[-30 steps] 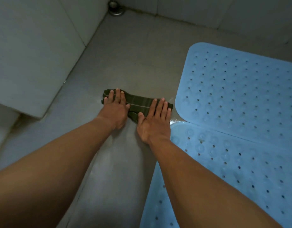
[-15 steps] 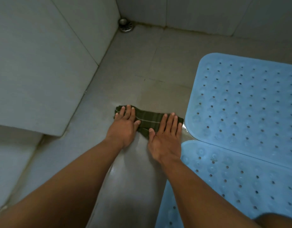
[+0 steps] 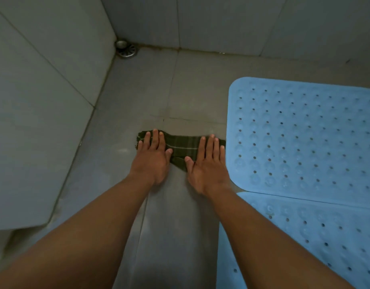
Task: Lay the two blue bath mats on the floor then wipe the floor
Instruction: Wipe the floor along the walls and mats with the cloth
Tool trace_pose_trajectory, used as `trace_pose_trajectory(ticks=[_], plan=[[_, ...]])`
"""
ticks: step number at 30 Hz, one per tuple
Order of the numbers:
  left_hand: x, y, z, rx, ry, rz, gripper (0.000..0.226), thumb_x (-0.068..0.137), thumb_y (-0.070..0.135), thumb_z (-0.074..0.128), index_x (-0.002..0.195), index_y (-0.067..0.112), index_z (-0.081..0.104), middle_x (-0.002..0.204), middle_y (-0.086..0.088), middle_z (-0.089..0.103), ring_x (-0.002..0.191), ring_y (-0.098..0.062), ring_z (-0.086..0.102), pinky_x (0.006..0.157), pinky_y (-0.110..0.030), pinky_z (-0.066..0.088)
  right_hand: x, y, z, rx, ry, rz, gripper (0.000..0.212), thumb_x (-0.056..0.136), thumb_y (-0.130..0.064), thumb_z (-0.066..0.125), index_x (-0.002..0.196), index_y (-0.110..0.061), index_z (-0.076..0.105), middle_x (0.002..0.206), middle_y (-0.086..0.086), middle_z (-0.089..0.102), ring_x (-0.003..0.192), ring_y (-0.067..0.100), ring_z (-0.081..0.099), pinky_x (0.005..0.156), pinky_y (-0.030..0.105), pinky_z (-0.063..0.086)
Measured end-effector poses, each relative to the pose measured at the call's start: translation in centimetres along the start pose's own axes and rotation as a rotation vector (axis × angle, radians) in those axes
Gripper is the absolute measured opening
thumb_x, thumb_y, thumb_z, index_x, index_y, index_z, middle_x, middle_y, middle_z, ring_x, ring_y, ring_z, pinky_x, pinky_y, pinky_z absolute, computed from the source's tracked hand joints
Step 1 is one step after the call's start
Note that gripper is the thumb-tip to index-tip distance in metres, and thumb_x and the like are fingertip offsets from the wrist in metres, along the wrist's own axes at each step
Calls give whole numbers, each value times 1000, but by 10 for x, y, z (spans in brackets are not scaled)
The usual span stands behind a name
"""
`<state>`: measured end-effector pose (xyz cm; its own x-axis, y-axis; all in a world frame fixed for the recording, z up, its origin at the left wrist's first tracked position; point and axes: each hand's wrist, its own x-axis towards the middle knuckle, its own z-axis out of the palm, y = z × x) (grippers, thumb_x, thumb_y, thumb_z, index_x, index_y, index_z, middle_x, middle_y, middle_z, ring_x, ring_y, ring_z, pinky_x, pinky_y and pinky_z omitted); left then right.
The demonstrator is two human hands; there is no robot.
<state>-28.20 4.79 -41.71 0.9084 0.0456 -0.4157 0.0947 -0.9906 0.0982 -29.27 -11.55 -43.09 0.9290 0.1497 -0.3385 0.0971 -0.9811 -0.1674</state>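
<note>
A dark green striped cloth [image 3: 183, 146] lies folded on the grey tiled floor [image 3: 138, 97]. My left hand [image 3: 153, 157] presses flat on its left end with straight fingers. My right hand [image 3: 207, 161] presses flat on its right end, fingers straight too. Two blue bath mats with holes lie flat on the floor to the right: the far mat [image 3: 305, 138] and the near mat [image 3: 317, 236], whose far edge is overlapped by the far mat. The cloth's right end almost touches the far mat's left edge.
A round metal floor drain [image 3: 125, 49] sits in the far corner. Tiled walls [image 3: 44, 101] close the space on the left and at the back. Wet sheen shows on the floor between my forearms.
Both hands have pushed the cloth forward along the floor, toward the drain corner. The view has tilted up, so more of the back wall and drain shows.
</note>
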Motion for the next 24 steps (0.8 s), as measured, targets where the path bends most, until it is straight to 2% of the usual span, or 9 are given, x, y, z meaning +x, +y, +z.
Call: trace_pose_trajectory(ticks=[12, 17, 24], plan=[[98, 11, -37, 21, -20, 25, 62, 107, 38, 13, 156, 9, -8, 164, -10, -15, 151, -28, -13, 122, -43, -5, 84, 5, -31, -26, 20, 40, 75, 102, -53, 9, 155, -4, -12, 163, 20, -16, 151, 32, -17, 122, 46, -9], [117, 13, -44, 8, -29, 29, 62, 106, 38, 14, 157, 10, -7, 164, -9, -14, 151, -27, -13, 122, -43, -5, 104, 2, -43, -25, -92, 82, 76, 102, -54, 10, 154, -5, -17, 162, 19, -22, 150, 32, -22, 121, 46, -13], [169, 18, -66, 8, -6, 37, 61, 107, 37, 13, 156, 9, -8, 164, -8, -15, 151, -26, -14, 122, -42, -7, 158, 5, -62, -50, -77, 106, 77, 102, -53, 10, 154, -4, -16, 162, 20, -20, 150, 32, -20, 122, 47, -10]])
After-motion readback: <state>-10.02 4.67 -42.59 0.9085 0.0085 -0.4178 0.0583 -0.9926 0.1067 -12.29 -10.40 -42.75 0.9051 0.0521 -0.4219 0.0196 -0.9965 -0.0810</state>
